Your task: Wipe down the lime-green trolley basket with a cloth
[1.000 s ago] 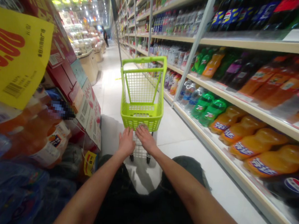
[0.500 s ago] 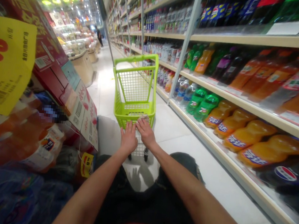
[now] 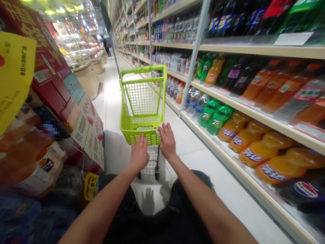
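A lime-green shopping cart (image 3: 127, 134) with lattice basket walls stands before my knees in the middle of the head view. My left hand (image 3: 140, 153) lies against the basket's near side, its fingers stretched out and nothing seen in it. At the basket's near right corner, my right hand (image 3: 168, 140) presses a small pale cloth (image 3: 158, 130) to the rim. Most of the cloth is hidden beneath the fingers. Under the basket, the cart's dark legs and a wheel (image 3: 157, 171) show.
Shelves of drink bottles (image 3: 263, 167) line the right side. Stacked cartons (image 3: 90, 134) and packs of orange drink (image 3: 42, 164) crowd the left, with a yellow price sign (image 3: 6, 81). Pale tiled floor (image 3: 189, 139) runs along the aisle; a person (image 3: 106, 47) is far off.
My right hand has slid to the right with the cloth, from the middle of the near rim to its corner, away from my left hand. My left hand stays on the near side.
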Motion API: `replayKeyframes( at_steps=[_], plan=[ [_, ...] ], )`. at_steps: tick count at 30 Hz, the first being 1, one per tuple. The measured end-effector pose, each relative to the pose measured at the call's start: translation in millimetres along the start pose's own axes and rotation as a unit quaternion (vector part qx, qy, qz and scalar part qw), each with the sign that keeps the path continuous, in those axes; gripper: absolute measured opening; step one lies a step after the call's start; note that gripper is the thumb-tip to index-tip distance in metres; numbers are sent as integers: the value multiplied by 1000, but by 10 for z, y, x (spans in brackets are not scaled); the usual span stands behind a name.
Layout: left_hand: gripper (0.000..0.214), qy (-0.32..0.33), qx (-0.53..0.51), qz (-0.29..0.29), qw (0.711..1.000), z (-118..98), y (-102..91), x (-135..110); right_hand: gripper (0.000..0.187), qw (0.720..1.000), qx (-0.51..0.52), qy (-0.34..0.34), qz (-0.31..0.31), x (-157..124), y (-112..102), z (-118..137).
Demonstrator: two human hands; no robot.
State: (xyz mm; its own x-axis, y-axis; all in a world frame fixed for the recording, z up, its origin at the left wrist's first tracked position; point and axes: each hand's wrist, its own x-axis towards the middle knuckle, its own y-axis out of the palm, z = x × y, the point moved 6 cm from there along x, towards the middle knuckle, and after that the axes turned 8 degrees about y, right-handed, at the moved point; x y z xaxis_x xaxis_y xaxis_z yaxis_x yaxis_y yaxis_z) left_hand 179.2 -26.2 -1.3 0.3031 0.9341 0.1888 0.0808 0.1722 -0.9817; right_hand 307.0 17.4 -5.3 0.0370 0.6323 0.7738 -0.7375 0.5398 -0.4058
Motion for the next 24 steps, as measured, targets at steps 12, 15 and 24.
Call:
replayKeyframes(
  at_steps=[12, 15, 24],
  plan=[
    [69, 50, 13, 7, 999, -115, 121, -33, 54, 998, -23, -4, 57, -599, 283, -252],
    [66, 60, 16, 8, 998, -104, 79, -7, 57, 999, -10, -21, 38, -546, 188, -178],
    [70, 24, 17, -1, 1000, 82, -58, 52, 51, 999, 0, -40, -34, 31, 72, 156]
  ],
)
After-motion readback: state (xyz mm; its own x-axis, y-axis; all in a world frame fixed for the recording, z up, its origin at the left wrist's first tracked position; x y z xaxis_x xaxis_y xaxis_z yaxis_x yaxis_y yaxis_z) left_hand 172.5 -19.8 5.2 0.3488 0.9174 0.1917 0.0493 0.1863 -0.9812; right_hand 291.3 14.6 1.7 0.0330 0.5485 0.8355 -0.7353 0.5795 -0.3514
